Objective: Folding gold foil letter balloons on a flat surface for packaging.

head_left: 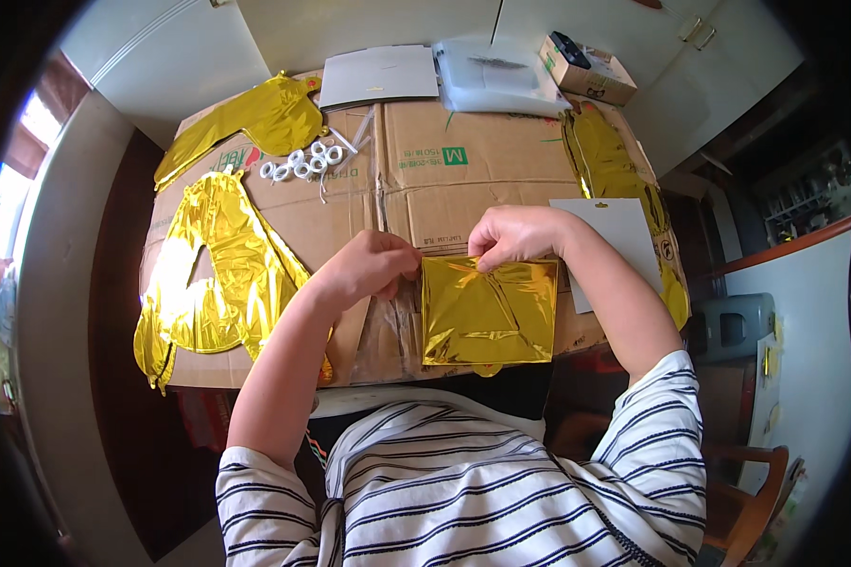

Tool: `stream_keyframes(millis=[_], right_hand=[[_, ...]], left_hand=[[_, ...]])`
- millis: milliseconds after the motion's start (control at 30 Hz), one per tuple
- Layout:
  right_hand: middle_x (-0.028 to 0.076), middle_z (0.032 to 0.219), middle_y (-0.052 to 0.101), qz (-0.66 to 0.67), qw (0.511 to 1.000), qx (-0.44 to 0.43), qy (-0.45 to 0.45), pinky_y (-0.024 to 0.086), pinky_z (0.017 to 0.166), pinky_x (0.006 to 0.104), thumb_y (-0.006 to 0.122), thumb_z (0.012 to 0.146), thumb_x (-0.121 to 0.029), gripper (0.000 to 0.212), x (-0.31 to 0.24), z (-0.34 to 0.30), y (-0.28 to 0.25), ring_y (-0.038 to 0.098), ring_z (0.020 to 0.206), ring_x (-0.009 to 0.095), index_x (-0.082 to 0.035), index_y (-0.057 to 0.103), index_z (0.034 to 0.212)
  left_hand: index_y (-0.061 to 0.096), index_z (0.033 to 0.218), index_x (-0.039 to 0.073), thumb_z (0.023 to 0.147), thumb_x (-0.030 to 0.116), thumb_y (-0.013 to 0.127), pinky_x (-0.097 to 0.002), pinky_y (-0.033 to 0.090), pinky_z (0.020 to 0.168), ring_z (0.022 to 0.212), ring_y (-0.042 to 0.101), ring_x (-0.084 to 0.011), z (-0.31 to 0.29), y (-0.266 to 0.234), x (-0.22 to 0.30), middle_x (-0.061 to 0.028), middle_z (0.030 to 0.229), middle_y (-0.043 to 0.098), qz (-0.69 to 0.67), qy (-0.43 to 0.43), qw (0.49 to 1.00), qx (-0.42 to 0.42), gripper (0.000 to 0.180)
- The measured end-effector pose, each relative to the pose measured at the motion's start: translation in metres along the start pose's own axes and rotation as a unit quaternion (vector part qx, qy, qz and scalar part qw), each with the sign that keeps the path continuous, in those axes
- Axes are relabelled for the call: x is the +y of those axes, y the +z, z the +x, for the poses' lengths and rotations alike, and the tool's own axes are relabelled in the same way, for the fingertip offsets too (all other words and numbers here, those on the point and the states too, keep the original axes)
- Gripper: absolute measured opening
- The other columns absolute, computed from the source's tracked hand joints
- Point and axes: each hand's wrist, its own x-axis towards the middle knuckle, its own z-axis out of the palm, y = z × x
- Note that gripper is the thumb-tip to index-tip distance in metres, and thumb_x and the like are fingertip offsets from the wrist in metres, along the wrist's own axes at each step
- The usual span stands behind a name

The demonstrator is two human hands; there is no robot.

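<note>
A shiny gold foil balloon [490, 317], folded into a flat square, lies at the near edge of the cardboard-covered table. My right hand [515, 236] pinches its top edge from above. At its upper left corner is my left hand [378, 265], with the fingers closed on that corner. Both forearms reach in from below. Left of my left arm, an unfolded gold foil balloon [222, 293] is spread out. A grey-white card [615, 241] with a hanging slot lies partly under my right forearm.
Another gold balloon [279, 118] lies far left, beside several white ribbon rolls [303, 163]. At the back are a stack of grey cards [380, 76], clear plastic bags [496, 80] and a small cardboard box [591, 71]. More gold foil [610, 156] lies along the right edge. A wooden chair [766, 472] stands lower right.
</note>
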Motion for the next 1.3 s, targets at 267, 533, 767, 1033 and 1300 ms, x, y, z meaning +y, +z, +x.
stream_keyframes(millis=[267,533,767,1033,1300], right_hand=[[0.004,0.075,0.067,0.015,1.000,-0.003,-0.008,0.047,0.065,0.0315,0.074,0.089,-0.016,0.020,-0.004,-0.003,-0.001,0.056,0.068,0.013,0.003,0.070,0.094],[0.003,0.073,0.066,0.019,1.000,0.003,0.001,0.046,0.064,0.0317,0.073,0.090,-0.017,0.020,-0.005,-0.005,-0.001,0.055,0.067,0.013,0.002,0.069,0.094],[0.006,0.075,0.068,0.000,0.999,0.041,0.000,0.048,0.067,0.0332,0.073,0.090,-0.018,0.022,-0.003,-0.007,0.000,0.060,0.069,0.015,0.003,0.070,0.095],[0.010,0.082,0.073,-0.012,0.998,0.069,0.001,0.050,0.071,0.0350,0.073,0.090,-0.017,0.022,-0.003,-0.009,0.004,0.065,0.074,0.019,0.003,0.072,0.099],[0.011,0.083,0.073,-0.035,0.998,0.046,0.013,0.051,0.071,0.0344,0.073,0.088,-0.016,0.021,-0.009,-0.007,0.002,0.066,0.074,0.019,0.003,0.072,0.099]], left_hand=[[0.072,0.086,0.001,0.094,0.029,0.071,-0.0259,0.042,0.050,0.054,0.052,-0.0074,0.007,0.005,-0.001,-0.0005,0.070,0.065,0.125,0.007,0.992,-0.004,0.029],[0.071,0.087,0.000,0.093,0.027,0.070,-0.0264,0.045,0.053,0.056,0.055,-0.0082,0.005,0.007,-0.008,-0.0011,0.069,0.064,0.120,0.019,0.992,0.032,0.027],[0.071,0.091,-0.003,0.094,0.026,0.069,-0.0304,0.049,0.057,0.059,0.060,-0.0125,-0.002,0.018,-0.003,-0.0059,0.069,0.066,0.132,0.026,0.988,0.076,0.029],[0.071,0.101,-0.002,0.095,0.025,0.069,-0.0339,0.051,0.061,0.061,0.063,-0.0219,-0.002,0.021,-0.015,-0.0100,0.074,0.069,0.246,0.135,0.952,0.121,0.028],[0.072,0.109,0.003,0.091,0.014,0.069,-0.0474,0.049,0.096,0.109,0.063,-0.0342,-0.033,0.057,-0.022,-0.0160,0.119,0.065,0.423,0.321,0.772,0.349,0.021]])
